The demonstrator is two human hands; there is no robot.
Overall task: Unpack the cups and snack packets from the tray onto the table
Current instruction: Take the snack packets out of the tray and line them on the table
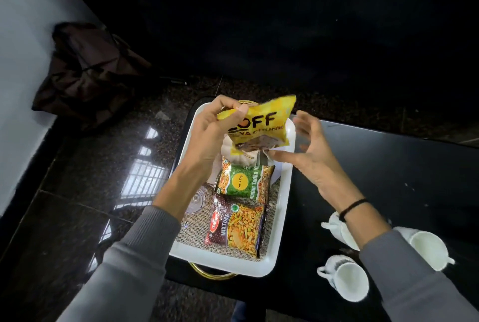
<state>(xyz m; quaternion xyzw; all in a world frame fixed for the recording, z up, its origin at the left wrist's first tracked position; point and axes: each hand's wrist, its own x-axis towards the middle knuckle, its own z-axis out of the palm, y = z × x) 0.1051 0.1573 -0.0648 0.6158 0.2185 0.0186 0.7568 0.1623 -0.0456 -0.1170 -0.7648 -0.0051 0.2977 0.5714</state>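
Above the tray's (pixel 282 218) far end, mid-frame, the left hand (pixel 212 135) is pinching the yellow packet (pixel 261 124) by its upper-left corner, pkt's long axis tilting left-to-right. Just right of it the right hand (pixel 308 150) is hovering, fingers spread, holding nothing. It's lying nearer the bare tabletop (pixel 388 166) at frame right, so prob. the receiving side.

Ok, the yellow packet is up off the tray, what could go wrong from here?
The left hand pinches the yellow packet by one top corner only, so it might slip and drop into the tray. The white cups crowd the table right of the tray; setting the packet down there could knock one.
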